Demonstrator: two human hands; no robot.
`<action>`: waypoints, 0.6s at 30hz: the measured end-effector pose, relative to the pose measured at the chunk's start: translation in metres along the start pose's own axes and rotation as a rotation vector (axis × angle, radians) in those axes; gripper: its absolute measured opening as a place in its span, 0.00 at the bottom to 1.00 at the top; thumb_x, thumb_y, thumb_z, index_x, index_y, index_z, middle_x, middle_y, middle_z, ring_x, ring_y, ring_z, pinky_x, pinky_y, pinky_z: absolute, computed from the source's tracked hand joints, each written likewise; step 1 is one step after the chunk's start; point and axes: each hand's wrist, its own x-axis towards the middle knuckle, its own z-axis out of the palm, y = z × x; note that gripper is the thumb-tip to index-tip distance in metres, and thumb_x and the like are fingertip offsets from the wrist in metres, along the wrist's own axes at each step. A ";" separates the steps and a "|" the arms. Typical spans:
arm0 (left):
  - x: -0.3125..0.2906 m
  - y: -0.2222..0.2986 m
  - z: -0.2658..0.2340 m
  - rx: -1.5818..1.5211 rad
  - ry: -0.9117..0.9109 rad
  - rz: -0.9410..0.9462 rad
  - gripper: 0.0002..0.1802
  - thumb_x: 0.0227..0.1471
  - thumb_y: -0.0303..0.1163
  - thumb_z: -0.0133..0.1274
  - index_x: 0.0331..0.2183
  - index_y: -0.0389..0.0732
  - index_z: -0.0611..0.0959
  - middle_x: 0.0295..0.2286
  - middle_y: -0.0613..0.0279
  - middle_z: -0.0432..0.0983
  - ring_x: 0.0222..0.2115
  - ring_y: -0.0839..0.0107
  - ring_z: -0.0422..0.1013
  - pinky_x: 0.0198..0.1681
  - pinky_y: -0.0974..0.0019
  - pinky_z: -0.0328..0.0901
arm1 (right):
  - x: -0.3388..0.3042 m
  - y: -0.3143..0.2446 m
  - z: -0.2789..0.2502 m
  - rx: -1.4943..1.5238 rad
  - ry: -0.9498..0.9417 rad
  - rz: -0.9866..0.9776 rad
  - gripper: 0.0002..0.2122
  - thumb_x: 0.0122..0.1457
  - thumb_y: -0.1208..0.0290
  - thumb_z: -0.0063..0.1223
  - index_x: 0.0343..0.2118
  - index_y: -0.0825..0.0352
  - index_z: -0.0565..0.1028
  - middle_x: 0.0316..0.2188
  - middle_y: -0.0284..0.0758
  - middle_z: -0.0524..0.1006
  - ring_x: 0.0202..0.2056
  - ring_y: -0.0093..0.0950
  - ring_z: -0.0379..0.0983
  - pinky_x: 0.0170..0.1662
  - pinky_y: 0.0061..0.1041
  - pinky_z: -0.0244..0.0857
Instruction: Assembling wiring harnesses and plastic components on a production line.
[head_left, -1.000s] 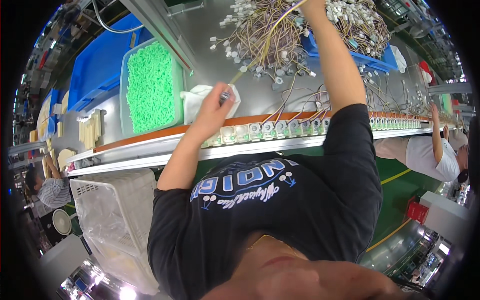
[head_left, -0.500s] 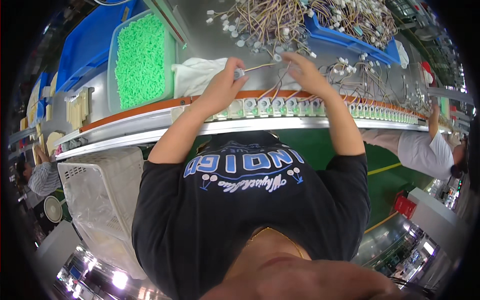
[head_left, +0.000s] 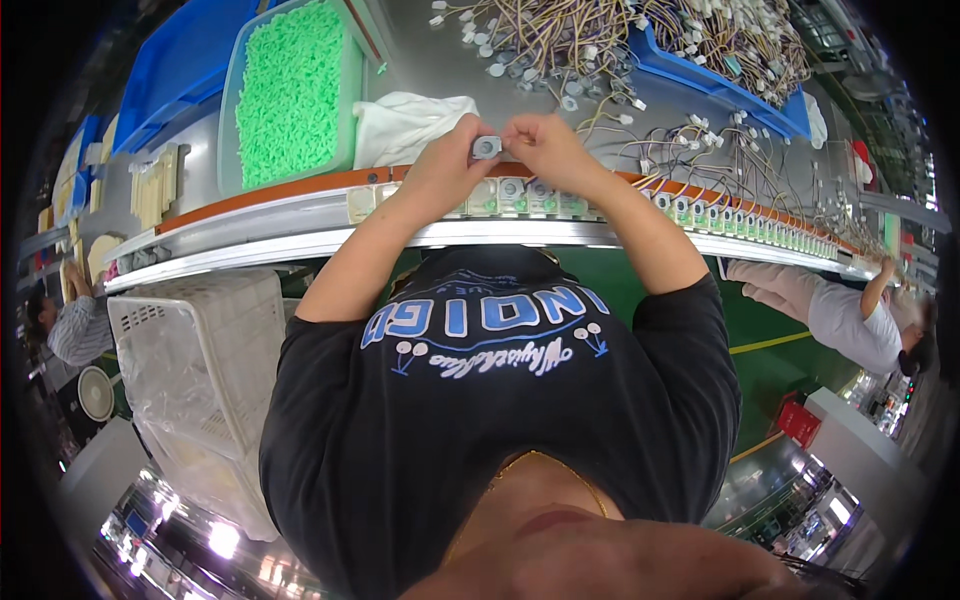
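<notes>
Grey and round, the small part [head_left: 487, 147] sits pinched between both hands just above the desk [head_left: 420, 60] edge, its flat face with a darker centre turned toward the camera. The left hand [head_left: 447, 160] has its fingers [head_left: 468, 138] clamped on the part's left side; the right hand [head_left: 545, 145] closes its fingers [head_left: 512, 130] on the right side and top. Both sets look pressed together on the part, with no gap showing.

Judging by this grip, the step in hand is fitting or checking the part, held up close before it goes anywhere. A thin wire may run from it toward the wire pile [head_left: 590, 40], but it is too fine to be sure. The next move probably calls for a steady two-handed hold and a small, accurate lowering toward the row of holders [head_left: 520, 195] just beneath the hands, where similar round pieces already sit side by side along the orange strip.

The part is nearly as wide as tall, so no long axis can be read; its round face points up and back at the wearer.

A white cloth [head_left: 405, 125] lies just left of the hands, and beyond it a tray of green pieces [head_left: 290, 90]. Another worker's sleeve [head_left: 840, 315] shows far right.
</notes>
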 end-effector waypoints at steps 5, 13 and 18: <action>-0.002 -0.002 -0.001 -0.050 0.007 0.020 0.13 0.41 0.24 0.52 0.32 0.36 0.68 0.20 0.62 0.67 0.20 0.76 0.64 0.24 0.72 0.60 | -0.018 -0.023 0.012 -0.338 0.150 -0.325 0.04 0.49 0.78 0.46 0.29 0.65 0.67 0.15 0.34 0.68 0.17 0.24 0.65 0.21 0.23 0.58; -0.013 0.007 -0.019 0.052 -0.045 0.225 0.24 0.37 0.31 0.56 0.39 0.38 0.69 0.33 0.50 0.67 0.34 0.57 0.66 0.36 0.62 0.61 | -0.016 -0.021 -0.002 -0.569 0.137 -0.473 0.05 0.48 0.77 0.47 0.29 0.65 0.66 0.20 0.39 0.71 0.22 0.36 0.69 0.24 0.29 0.61; -0.030 -0.015 -0.020 0.431 -0.112 0.304 0.30 0.32 0.37 0.59 0.40 0.38 0.68 0.37 0.55 0.65 0.40 0.59 0.62 0.45 0.62 0.54 | -0.019 -0.017 0.011 -0.522 -0.146 -0.401 0.04 0.49 0.76 0.45 0.29 0.66 0.65 0.21 0.40 0.71 0.24 0.40 0.68 0.26 0.34 0.61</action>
